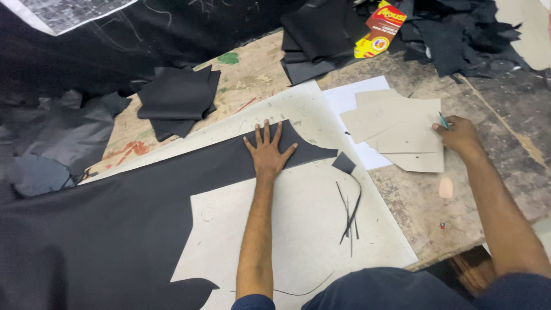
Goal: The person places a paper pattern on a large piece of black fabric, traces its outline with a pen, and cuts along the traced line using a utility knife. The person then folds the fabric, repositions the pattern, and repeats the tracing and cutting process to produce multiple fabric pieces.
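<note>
My left hand [268,152] lies flat, fingers spread, on the black sheet [115,229]; right hand [459,136], off right, pinches a small tool over the card templates [402,129].

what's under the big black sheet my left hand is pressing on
The left hand lies flat on the black sheet. Beneath it a pale cutting board shows where the sheet is cut away, resting on the worn wooden table. Anything under the uncut part is hidden.
</note>
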A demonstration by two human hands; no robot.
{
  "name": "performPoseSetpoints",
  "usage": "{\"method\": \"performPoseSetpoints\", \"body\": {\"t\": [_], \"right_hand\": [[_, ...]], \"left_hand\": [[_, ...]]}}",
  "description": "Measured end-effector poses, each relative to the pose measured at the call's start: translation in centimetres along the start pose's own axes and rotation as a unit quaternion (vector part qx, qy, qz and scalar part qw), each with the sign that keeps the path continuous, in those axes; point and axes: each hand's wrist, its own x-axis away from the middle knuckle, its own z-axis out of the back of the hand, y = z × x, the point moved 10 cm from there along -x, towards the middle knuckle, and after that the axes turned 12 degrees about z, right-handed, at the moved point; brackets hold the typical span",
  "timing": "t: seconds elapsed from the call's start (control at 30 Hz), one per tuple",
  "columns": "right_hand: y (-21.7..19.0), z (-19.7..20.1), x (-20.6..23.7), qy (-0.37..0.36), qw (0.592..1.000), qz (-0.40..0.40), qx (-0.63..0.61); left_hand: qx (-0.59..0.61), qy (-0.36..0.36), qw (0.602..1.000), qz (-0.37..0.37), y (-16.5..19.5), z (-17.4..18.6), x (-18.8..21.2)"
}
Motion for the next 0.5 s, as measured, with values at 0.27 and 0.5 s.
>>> {"method": "performPoseSetpoints", "body": {"t": [0.27,0.5], "right_hand": [[-1.8,1.1,3.3,-0.002,0.965,-0.027,-0.26],[1.7,3.9,3.6,0.129,0.951,-0.011,-0.279]], "left_hand": [[-0.008,0.014,1.0,-0.006,0.9,0.6,0.4],[-0.016,-0.002,1.0,0.002,0.9,0.6,0.6]]}}
